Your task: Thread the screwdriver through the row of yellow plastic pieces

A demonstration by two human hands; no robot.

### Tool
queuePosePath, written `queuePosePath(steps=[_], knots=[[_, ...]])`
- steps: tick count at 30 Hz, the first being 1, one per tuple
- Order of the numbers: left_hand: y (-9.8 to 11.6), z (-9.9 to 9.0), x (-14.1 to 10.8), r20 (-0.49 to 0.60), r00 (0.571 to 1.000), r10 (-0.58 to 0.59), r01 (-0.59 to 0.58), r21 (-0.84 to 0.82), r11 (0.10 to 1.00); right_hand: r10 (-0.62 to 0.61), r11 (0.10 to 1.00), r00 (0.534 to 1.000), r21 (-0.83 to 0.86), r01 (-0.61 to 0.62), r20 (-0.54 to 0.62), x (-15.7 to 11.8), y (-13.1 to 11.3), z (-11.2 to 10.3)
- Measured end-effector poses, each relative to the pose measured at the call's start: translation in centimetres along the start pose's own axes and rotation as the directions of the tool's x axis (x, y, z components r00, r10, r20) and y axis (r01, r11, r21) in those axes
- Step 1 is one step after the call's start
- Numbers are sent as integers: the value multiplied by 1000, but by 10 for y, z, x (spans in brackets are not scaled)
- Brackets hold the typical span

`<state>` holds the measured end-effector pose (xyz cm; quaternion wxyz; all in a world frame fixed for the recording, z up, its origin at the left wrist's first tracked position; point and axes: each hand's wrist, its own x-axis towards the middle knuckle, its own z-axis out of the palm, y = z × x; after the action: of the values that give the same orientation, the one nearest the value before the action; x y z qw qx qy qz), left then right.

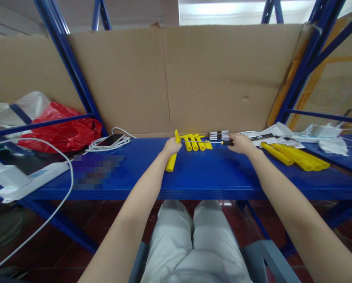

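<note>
My left hand (172, 146) is closed around a yellow plastic tube (171, 162), which stands tilted over the blue shelf with a narrower part showing above the fingers. In my right hand (241, 144) is the dark handle of a long screwdriver (215, 142). Its thin metal shaft runs left toward the tube; whether the tip touches it is too small to tell. Behind the shaft, several similar yellow tubes (195, 145) lie side by side, with a smaller yellow piece (208, 145) at their right end.
More yellow tubes (295, 157) lie on the right of the blue shelf (205, 173). Black-and-white items (219, 135) sit by the cardboard wall (217, 78). On the left are a phone (111, 140), a coiled white cable (105, 147), a red bag (61, 125) and a power strip (43, 179).
</note>
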<state>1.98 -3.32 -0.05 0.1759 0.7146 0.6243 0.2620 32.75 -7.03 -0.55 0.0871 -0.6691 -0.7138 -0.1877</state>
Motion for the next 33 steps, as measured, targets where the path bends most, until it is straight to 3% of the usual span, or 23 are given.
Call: queuePosePath(steps=[6, 19, 33], knots=[[-2, 0, 3, 1, 1000, 11, -11, 7, 1000, 76, 997, 997, -4, -76, 30, -1, -3, 0], [0, -1, 0, 20, 1000, 7, -7, 17, 1000, 49, 999, 991, -14, -48, 124, -1, -7, -3], [1, -1, -1, 14, 1000, 2, -2, 29, 1000, 42, 999, 992, 30, -46, 117, -1, -6, 1]])
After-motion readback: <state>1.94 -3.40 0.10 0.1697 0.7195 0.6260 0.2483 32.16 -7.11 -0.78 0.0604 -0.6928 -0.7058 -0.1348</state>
